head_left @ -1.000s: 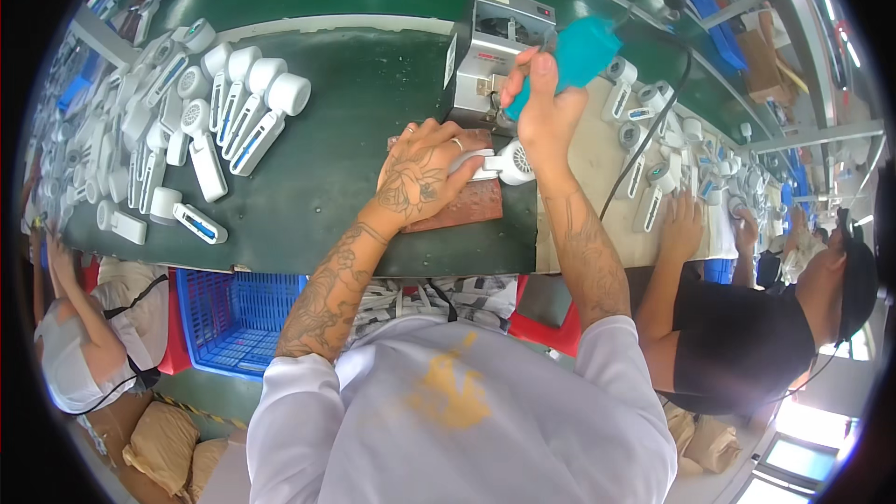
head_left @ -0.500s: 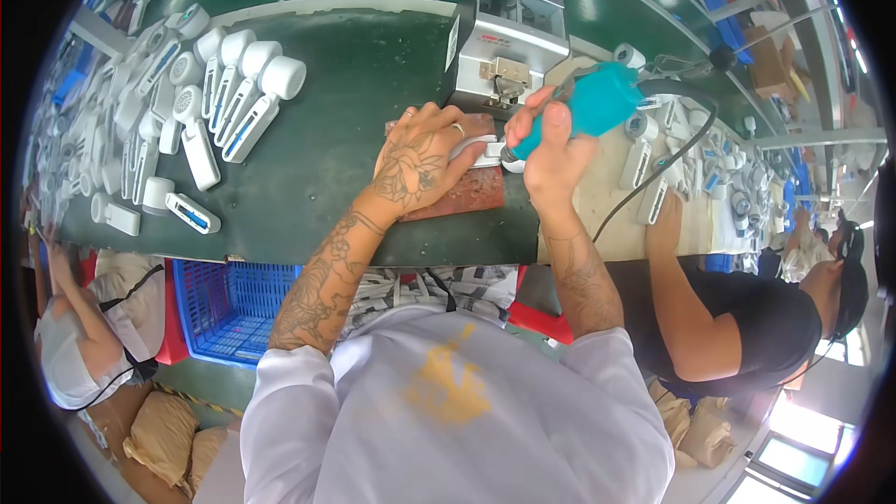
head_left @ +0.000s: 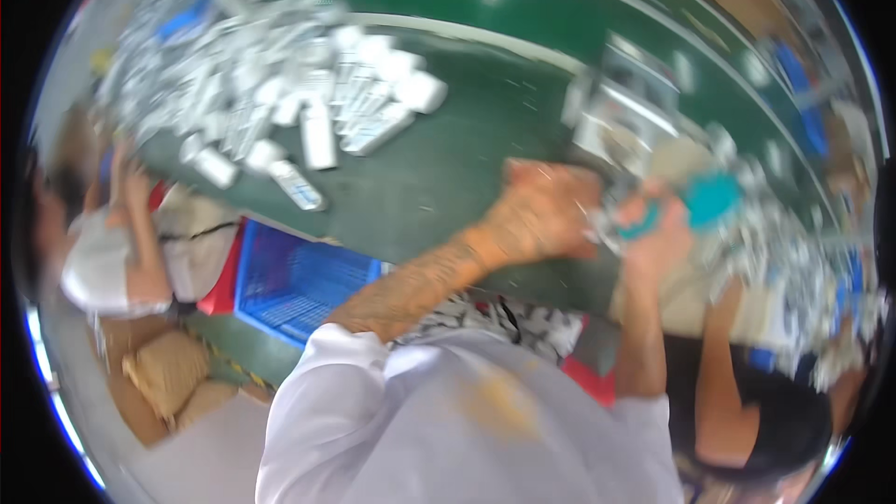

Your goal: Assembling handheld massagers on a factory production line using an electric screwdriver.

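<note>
Motion blur smears this moment. My right hand is closed round a teal electric screwdriver, its tip end toward my left hand. Fingers bent, my left hand lies just left of it, over a reddish-brown pad on the bench. A white handheld part shows at its fingertips, blurred, between the two hands; it appears held there. Left of my hands, several white round-headed devices with handles lie in a pile on the bench.
A silver box-shaped machine stands beyond my hands on the green bench. Below the bench edge at left is a blue plastic crate. Co-workers sit on both sides, one person's arm close at right. More white parts are heaped at right.
The whole view has swung, so the bench and pile sit farther right and tilted. The screwdriver and my right hand have shifted off to the right of the pad.
</note>
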Available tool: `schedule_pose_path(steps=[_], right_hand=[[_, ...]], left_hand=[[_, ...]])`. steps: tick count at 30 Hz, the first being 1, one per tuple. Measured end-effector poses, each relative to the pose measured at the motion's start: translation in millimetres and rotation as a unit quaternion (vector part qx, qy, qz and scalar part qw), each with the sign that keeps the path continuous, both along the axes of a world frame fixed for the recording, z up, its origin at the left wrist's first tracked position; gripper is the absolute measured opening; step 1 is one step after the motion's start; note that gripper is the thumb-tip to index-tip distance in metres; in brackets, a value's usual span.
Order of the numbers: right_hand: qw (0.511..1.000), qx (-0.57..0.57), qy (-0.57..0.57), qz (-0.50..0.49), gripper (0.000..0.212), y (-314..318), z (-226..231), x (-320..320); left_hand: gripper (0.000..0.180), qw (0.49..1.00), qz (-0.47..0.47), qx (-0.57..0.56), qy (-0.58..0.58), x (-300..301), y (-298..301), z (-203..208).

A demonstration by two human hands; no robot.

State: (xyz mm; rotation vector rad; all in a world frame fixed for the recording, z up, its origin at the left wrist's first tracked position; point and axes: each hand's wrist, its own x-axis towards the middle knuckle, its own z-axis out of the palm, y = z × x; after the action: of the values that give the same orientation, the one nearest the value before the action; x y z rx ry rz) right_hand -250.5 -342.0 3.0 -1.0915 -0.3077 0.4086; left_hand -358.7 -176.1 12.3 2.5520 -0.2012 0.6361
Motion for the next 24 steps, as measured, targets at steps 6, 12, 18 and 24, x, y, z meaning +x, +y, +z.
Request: schedule_pose_path(steps=[6,12,18,24], right_hand=[[0.984,0.132,-0.123,-0.006,0.061,-32,52,-53],[0.991,0.032,-0.123,-0.041,0.063,-66,34,-81],[0.992,0.001,-0.115,-0.052,0.068,-76,29,-83],[0.991,-0.01,-0.116,-0.062,0.071,-82,28,-83]], left_hand=[[0.035,0.977,0.175,-0.109,-0.058,-61,45,14],[0.036,0.768,0.512,-0.314,-0.222,-146,255,9],[0.048,0.724,0.604,-0.259,-0.21,-217,394,24],[0.048,0.743,0.417,-0.457,-0.253,-190,364,45]])
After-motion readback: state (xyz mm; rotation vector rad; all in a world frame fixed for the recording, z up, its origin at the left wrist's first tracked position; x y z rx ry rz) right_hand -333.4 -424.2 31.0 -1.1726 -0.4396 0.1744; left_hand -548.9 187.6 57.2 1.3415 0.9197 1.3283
